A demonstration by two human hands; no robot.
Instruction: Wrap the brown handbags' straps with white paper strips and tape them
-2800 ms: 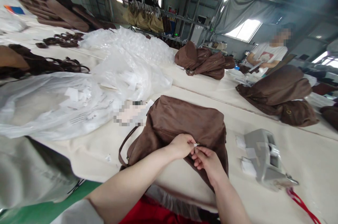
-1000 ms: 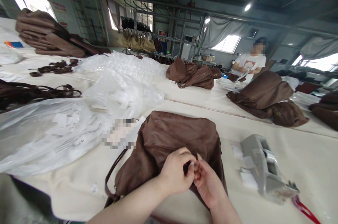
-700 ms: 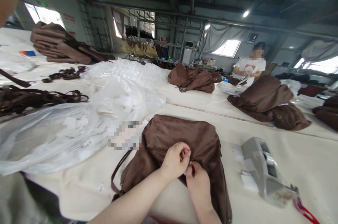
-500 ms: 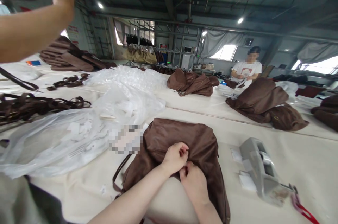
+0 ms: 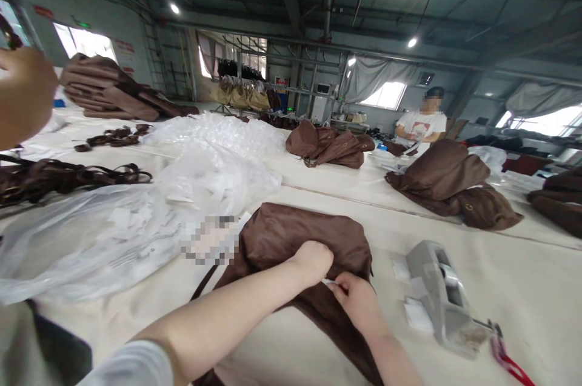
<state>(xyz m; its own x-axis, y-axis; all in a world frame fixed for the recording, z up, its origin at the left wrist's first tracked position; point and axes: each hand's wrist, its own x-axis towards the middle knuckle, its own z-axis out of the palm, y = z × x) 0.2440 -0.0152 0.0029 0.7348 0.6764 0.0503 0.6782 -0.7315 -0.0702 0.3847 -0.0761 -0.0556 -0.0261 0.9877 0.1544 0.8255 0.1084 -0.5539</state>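
Note:
A brown leather bag (image 5: 291, 237) lies on the cream table (image 5: 500, 265) in front of me. My left hand (image 5: 313, 260) presses on the bag's near edge with its fingers curled. My right hand (image 5: 357, 300) sits just beside it and pinches a small white piece (image 5: 328, 282) at the bag's seam. Both hands touch the bag and nearly touch each other. The bag's strap (image 5: 207, 280) hangs toward me on the left.
A grey tape dispenser (image 5: 443, 301) with white slips (image 5: 413, 316) stands to the right. Clear plastic bags (image 5: 136, 210) pile at left, brown straps (image 5: 68, 177) beyond. More brown bags (image 5: 450, 183) lie farther back. Another person's hand (image 5: 22, 95) is at far left; a seated person (image 5: 421, 125) works behind.
My hands shifted lower on the bag's near edge and my right hand moved slightly right. The other person's raised arm at upper left has dropped to the left edge.

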